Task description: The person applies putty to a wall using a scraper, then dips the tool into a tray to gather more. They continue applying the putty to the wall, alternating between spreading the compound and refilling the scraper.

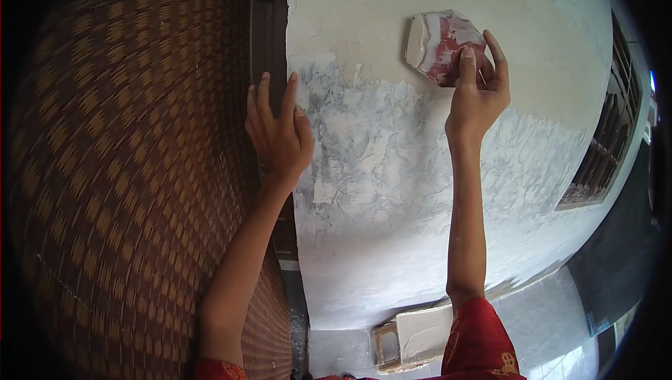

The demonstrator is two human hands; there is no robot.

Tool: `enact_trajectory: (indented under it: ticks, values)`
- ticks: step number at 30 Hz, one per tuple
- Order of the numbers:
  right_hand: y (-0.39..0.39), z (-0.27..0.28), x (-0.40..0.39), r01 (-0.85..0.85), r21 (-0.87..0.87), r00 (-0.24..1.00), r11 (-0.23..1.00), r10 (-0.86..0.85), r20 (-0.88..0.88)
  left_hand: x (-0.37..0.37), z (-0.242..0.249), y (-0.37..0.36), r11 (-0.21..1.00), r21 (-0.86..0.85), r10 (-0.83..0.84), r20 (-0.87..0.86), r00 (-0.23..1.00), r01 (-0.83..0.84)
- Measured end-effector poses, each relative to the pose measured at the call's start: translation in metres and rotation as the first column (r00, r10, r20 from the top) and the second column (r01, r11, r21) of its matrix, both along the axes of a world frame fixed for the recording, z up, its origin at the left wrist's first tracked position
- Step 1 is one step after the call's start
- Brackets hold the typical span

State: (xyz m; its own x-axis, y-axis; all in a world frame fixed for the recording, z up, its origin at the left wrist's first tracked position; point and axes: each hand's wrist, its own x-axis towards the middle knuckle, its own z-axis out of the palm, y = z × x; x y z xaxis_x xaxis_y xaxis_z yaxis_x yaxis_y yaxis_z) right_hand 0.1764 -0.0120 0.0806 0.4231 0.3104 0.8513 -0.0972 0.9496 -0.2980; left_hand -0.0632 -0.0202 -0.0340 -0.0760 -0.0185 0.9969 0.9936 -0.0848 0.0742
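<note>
My right hand [479, 93] grips a red putty spreader [448, 45] between thumb and fingers. Whitish putty is smeared over its face, with a thick cream-coloured band along the left edge. The spreader is up against the upper part of the wall [392, 149], overlapping a smooth cream coat. Below that coat, the surface shows patchy white and grey-blue. My left hand [280, 128] is raised with fingers spread, its fingertips right at the wall's left edge beside the dark door frame [269, 23].
A woven brown-and-tan panel [140, 142] fills the left side. A barred window [602, 128] is set in the wall at the right. Down on the grey tiled floor [553, 317] stands a low stool-like piece [387, 346] with a cream-coated slab [424, 332] beside it.
</note>
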Motion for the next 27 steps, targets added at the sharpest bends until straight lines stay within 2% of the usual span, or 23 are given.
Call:
enact_trajectory:
  ticks: [2,3,4,6,8,9,10,12,13,15,16,19,21,22,24,25,27]
  values:
    - [-0.003,-0.005,-0.019,-0.105,0.004,0.983,0.994,0.103,0.152,0.002,-0.002,0.000,1.000,-0.018,-0.011,0.001,1.000,0.011]
    - [0.000,-0.009,-0.035,-0.040,0.047,0.977,0.998,0.030,0.211,0.001,0.000,-0.001,1.000,-0.010,-0.012,-0.001,1.000,0.012]
    - [0.004,-0.012,-0.048,-0.037,0.037,0.966,0.999,0.027,0.259,0.001,-0.001,-0.001,1.000,-0.001,-0.010,0.001,1.000,0.010]
    - [0.008,-0.017,-0.054,0.082,0.041,0.954,0.996,-0.090,0.287,0.002,-0.002,-0.001,1.000,-0.001,-0.001,-0.010,1.000,0.001]
    - [0.010,-0.018,-0.032,0.183,-0.051,0.956,0.982,-0.165,0.244,0.001,-0.001,-0.001,1.000,0.013,0.018,-0.022,1.000,-0.018]
    - [0.019,-0.019,-0.019,0.029,-0.034,0.989,0.999,-0.024,0.144,0.004,-0.003,-0.001,1.000,0.007,0.001,-0.001,1.000,-0.001]
    - [0.016,-0.017,-0.005,0.088,-0.034,0.991,0.996,-0.084,0.104,0.003,-0.002,-0.001,1.000,0.004,-0.018,0.019,1.000,0.018]
    - [0.006,-0.014,0.007,0.090,-0.071,0.994,0.993,-0.093,-0.048,0.001,-0.001,0.001,1.000,0.012,-0.014,0.013,1.000,0.014]
    - [0.003,-0.014,0.005,0.095,-0.073,0.994,0.993,-0.099,-0.046,0.002,-0.002,0.001,1.000,0.006,-0.016,0.008,1.000,0.016]
    - [-0.005,-0.019,-0.008,-0.033,-0.021,0.998,0.999,0.034,0.043,0.001,-0.003,0.001,1.000,0.003,-0.017,0.002,1.000,0.017]
    - [-0.006,-0.024,-0.021,-0.034,-0.027,0.991,0.999,0.037,0.127,0.001,-0.003,0.001,1.000,0.008,-0.014,-0.004,1.000,0.014]
    - [0.001,-0.036,-0.045,-0.068,-0.041,0.977,0.997,0.075,0.198,0.002,-0.002,-0.001,1.000,-0.019,0.016,-0.017,1.000,-0.017]
    - [0.012,-0.040,-0.038,0.069,-0.070,0.979,0.995,-0.054,0.198,0.002,-0.002,-0.003,0.999,-0.044,0.020,-0.016,1.000,-0.021]
    - [0.011,-0.041,-0.031,0.076,-0.079,0.979,0.994,-0.059,0.197,0.002,-0.001,-0.005,0.998,-0.058,0.027,-0.025,0.999,-0.029]
    - [0.006,-0.042,-0.009,-0.024,-0.119,0.998,0.993,0.031,0.057,0.001,-0.001,-0.010,0.997,-0.071,0.024,-0.043,0.999,-0.027]
    - [0.003,-0.042,0.001,0.062,-0.097,0.997,0.993,-0.058,0.045,0.001,0.000,-0.014,0.997,-0.073,0.029,-0.055,0.998,-0.033]
    - [-0.006,-0.042,0.017,0.090,-0.097,0.996,0.991,-0.091,-0.006,0.001,0.001,-0.021,0.997,-0.072,0.009,-0.066,0.998,-0.014]
